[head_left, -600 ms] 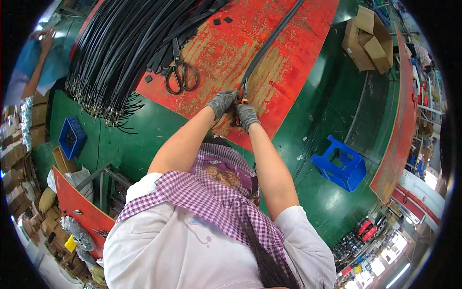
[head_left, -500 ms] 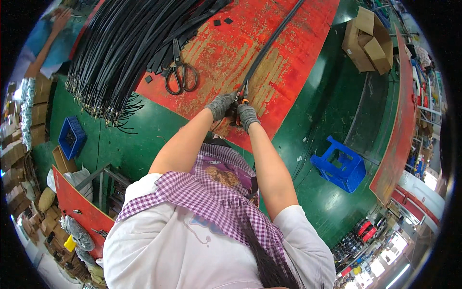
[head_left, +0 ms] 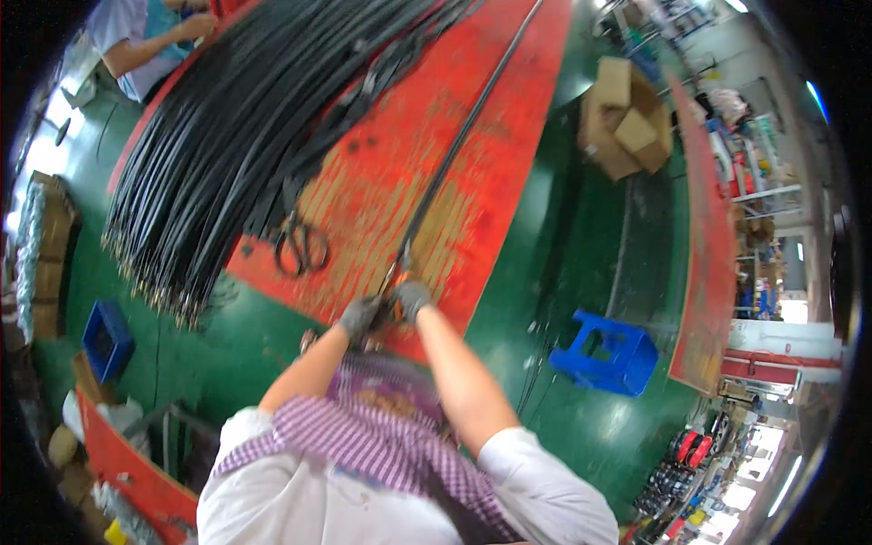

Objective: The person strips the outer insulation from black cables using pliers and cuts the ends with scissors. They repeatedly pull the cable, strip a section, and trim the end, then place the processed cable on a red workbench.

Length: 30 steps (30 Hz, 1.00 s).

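Observation:
My left hand (head_left: 360, 316), in a grey glove, is closed round the end of a long black cable (head_left: 445, 163) at the near edge of the red table (head_left: 495, 204). Close beside it, my right hand (head_left: 413, 298), gloved too, grips orange-handled pliers (head_left: 406, 265). Their jaws point away from me along the cable. Motion blur hides exactly where the jaws touch it. Scissors with black loop handles (head_left: 302, 248) lie on the table to the left, their blades partly under black strips.
A thick bundle of black cables (head_left: 245, 118) covers the table's left side, ends hanging over the edge. Another person (head_left: 150, 45) is at the far left. On the green floor are a blue stool (head_left: 607, 354), a blue crate (head_left: 107, 341) and an open cardboard box (head_left: 627, 118).
The view has shifted, so the table and hands sit lower and further left. More of the other person shows. Both hands keep their hold on the cable and the pliers.

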### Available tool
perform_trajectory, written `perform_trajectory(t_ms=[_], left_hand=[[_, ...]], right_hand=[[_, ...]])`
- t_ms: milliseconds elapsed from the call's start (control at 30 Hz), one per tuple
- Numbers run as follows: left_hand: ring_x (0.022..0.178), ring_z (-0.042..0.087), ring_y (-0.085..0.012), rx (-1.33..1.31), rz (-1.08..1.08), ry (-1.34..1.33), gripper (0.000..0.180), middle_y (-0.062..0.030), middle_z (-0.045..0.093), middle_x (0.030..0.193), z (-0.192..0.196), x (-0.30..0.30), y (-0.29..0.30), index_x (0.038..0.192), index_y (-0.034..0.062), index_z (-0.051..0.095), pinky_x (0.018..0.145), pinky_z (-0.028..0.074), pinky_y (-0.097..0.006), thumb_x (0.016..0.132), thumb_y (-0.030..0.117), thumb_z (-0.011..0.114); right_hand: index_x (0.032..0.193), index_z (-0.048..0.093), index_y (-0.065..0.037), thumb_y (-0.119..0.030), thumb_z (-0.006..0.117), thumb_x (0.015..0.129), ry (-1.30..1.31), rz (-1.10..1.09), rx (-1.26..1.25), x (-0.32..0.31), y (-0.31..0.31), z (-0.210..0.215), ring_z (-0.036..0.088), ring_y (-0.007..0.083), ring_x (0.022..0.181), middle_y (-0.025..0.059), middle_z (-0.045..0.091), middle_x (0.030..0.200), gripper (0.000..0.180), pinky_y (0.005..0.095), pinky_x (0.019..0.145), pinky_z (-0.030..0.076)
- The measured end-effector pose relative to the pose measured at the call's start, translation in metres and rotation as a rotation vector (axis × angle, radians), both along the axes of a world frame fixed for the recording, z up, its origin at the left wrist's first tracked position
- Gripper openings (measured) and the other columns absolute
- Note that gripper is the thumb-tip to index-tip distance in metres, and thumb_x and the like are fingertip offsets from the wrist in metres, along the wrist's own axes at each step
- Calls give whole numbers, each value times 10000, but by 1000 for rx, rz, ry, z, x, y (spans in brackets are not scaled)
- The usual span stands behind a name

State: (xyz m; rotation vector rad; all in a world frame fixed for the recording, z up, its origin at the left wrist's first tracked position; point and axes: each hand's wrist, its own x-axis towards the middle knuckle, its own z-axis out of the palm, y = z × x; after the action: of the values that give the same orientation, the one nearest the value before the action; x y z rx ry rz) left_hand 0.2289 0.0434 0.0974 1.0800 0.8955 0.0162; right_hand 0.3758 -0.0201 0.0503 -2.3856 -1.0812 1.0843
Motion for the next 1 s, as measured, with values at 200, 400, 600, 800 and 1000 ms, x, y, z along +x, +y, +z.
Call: perform_trajectory(t_ms=[200,400,600,800,1000], left_hand=[[642,551,-152,-295,107,90,270,-53,590,786,2,7,1,981,35,546,573,452,-273,836,251,474],[808,551,-182,-286,130,139,270,-74,574,929,14,12,1,1052,39,495,732,433,-286,865,219,418],[705,554,-166,-289,151,126,243,-66,579,847,9,2,2,1050,46,502,591,460,-309,862,182,428],[520,502,-156,-374,234,-5,192,-43,576,724,1,2,4,926,61,553,428,395,-282,834,218,491],[493,484,-155,-394,254,33,168,-20,566,658,10,3,4,874,86,579,427,380,-272,823,230,509]], right_hand=[[735,561,-16,-204,423,740,361,-402,-3,-5,8,27,579,261,595,168,569,670,233,398,493,430],[719,546,-38,-188,508,702,583,-696,-40,-2,14,16,540,238,543,129,541,631,156,392,444,408],[828,548,-27,-267,336,829,345,-356,-242,2,22,21,577,295,651,163,564,693,320,424,540,441],[869,594,-35,-218,458,739,252,-280,-282,5,22,2,600,275,736,173,598,806,262,391,600,467],[820,599,-37,-195,439,731,236,-385,-130,-3,21,4,592,262,674,149,602,742,241,377,566,452]])
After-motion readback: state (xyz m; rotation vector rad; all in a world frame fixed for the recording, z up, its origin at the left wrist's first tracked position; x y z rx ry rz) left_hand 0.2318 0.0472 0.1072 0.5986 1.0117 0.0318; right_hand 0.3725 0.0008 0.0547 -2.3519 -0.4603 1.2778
